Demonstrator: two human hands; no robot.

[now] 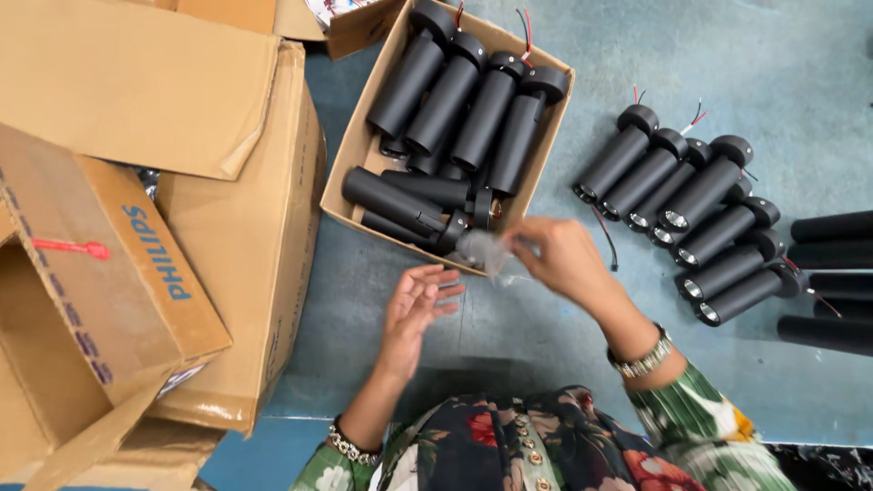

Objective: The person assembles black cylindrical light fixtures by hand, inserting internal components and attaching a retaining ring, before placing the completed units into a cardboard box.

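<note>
My right hand pinches a small clear plastic bag just in front of the near edge of an open cardboard tray. The tray holds several black cylindrical lamp housings with red and black wires. My left hand hovers palm-up with fingers spread, a little below and left of the bag, holding nothing. To the right, several more black housings lie stacked in a pile on the grey-blue table.
Large brown cardboard boxes crowd the left side, one with open flaps. Plain black tubes lie at the right edge. The table edge runs along the bottom, near my patterned sleeves.
</note>
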